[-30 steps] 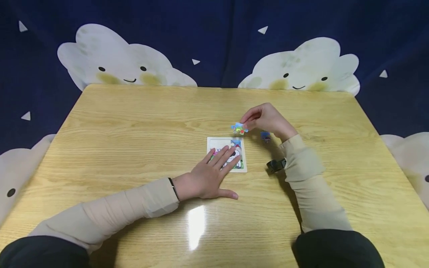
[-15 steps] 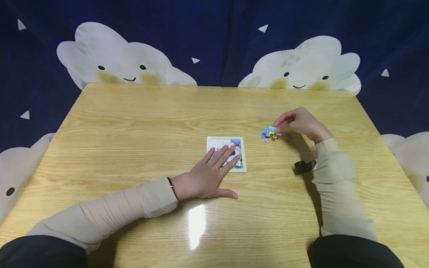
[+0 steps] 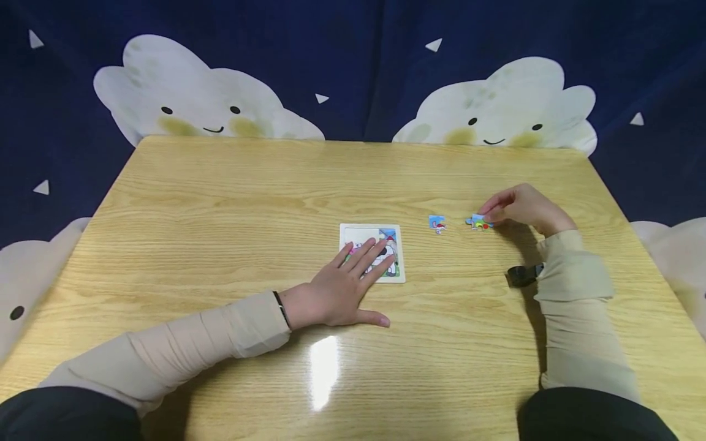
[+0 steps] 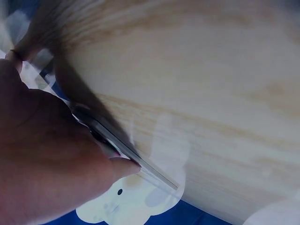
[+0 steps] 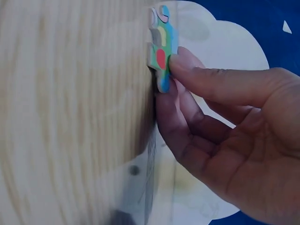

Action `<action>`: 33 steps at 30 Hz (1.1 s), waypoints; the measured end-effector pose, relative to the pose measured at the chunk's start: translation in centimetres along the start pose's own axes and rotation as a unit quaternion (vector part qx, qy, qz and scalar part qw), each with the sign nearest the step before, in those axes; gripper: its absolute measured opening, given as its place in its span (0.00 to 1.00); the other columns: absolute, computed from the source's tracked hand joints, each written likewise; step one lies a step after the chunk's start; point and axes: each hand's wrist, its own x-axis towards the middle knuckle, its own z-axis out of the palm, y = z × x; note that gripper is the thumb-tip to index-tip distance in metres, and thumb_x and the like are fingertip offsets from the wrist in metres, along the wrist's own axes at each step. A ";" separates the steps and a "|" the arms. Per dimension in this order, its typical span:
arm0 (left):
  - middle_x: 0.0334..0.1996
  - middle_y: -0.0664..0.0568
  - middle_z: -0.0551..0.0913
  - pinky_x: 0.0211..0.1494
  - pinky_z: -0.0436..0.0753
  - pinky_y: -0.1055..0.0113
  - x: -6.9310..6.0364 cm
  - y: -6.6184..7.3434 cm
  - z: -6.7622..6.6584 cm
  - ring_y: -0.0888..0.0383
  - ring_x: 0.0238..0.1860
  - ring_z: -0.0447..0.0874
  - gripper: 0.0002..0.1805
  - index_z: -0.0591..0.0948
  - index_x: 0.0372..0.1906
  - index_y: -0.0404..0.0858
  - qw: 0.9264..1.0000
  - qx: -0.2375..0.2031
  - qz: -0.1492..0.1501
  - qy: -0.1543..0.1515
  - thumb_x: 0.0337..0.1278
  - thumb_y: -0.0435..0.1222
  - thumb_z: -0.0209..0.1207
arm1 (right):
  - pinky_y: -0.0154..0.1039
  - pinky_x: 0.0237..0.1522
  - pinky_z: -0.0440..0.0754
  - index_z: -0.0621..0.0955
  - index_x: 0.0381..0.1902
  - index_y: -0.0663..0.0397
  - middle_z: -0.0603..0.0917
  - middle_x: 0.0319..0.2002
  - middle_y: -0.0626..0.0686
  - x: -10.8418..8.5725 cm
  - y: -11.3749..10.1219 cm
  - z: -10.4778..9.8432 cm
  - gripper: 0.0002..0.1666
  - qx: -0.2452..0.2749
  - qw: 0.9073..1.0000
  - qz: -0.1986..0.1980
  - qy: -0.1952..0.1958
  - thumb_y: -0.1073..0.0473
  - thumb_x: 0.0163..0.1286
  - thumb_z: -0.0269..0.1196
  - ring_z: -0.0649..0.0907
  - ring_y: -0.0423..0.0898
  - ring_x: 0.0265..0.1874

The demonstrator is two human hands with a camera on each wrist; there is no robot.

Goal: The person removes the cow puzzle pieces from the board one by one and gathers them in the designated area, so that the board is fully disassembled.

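A white-framed puzzle board (image 3: 401,269) lies at the middle of the table, partly filled with a cow picture; its upper left shows bare white. My left hand (image 3: 339,294) rests spread on it, covering part of the picture. To the right, my right hand (image 3: 526,208) pinches a green and blue puzzle piece (image 3: 478,223) at or just above the tabletop. That piece (image 5: 161,51), with a red spot, is between thumb and fingers in the right wrist view. A second blue piece (image 3: 436,222) lies between the board and the held piece.
The wooden table (image 3: 248,196) extends around both hands. Behind it hangs a dark blue cloth (image 3: 353,61) printed with smiling clouds. A black wrist-worn device (image 3: 524,275) juts from the right sleeve, low over the table.
My right hand has moved right with the green and blue piece, passing over the blue piece, which is uncovered now. The left hand stays on the board.
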 end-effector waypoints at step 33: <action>0.78 0.47 0.27 0.76 0.35 0.52 -0.2 0.0 -0.1 0.52 0.77 0.23 0.57 0.33 0.79 0.45 1.000 -0.020 0.008 0.012 0.58 0.73 0.41 | 0.34 0.36 0.78 0.84 0.46 0.67 0.87 0.33 0.49 -0.5 -1.2 0.4 0.14 0.001 0.999 -0.023 0.026 0.63 0.65 0.67 0.81 0.40 0.31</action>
